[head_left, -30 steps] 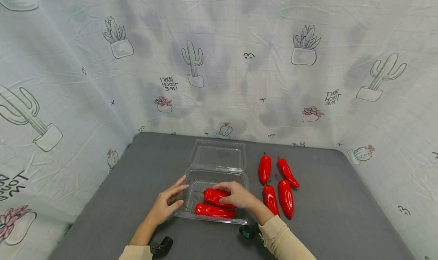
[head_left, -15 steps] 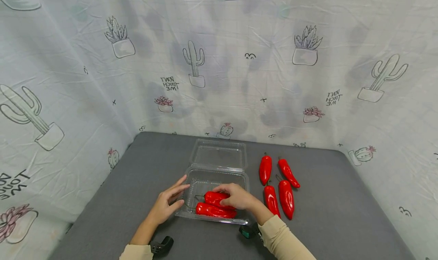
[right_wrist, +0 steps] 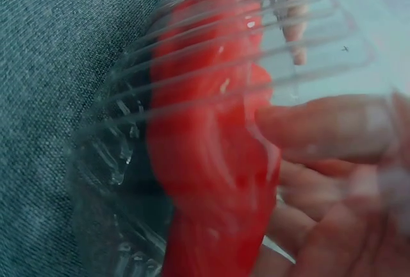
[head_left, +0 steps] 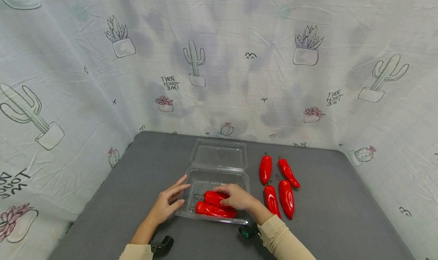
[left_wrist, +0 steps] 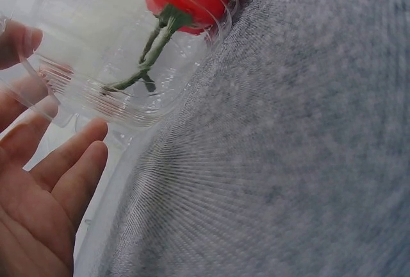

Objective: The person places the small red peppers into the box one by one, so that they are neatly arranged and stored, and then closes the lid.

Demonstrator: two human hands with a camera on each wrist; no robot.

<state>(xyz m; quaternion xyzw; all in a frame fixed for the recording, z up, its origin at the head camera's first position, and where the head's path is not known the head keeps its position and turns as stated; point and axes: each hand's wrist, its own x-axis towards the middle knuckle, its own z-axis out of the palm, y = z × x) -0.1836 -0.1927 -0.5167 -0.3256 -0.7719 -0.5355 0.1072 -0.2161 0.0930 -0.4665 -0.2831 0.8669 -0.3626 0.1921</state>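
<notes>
My right hand (head_left: pixel 237 197) reaches into the clear plastic clamshell box (head_left: pixel 196 216) and grips a red pepper (head_left: pixel 211 196) between thumb and fingers. In front of it, along the box's near wall, lies a second red pepper (head_left: pixel 215 210). Both have their stems to the left. At the box's left side my left hand (head_left: pixel 164 206) rests on the rim, fingers fairly straight. The left wrist view shows the thumb (left_wrist: pixel 22 41) at the rim and a green stem (left_wrist: pixel 138 75) inside. Through the ribbed plastic, the right wrist view shows red pepper flesh (right_wrist: pixel 211 110).
To the right of the box several red peppers (head_left: pixel 286 199) lie on the grey tabletop (head_left: pixel 328 206) in two rough rows. The box's hinged lid (head_left: pixel 219 155) is folded back flat behind it. A printed curtain (head_left: pixel 232 73) encloses the back and sides.
My right hand and its pepper have shifted slightly toward the near pepper, and the two now lie closer together. The left hand stays in place on the rim.
</notes>
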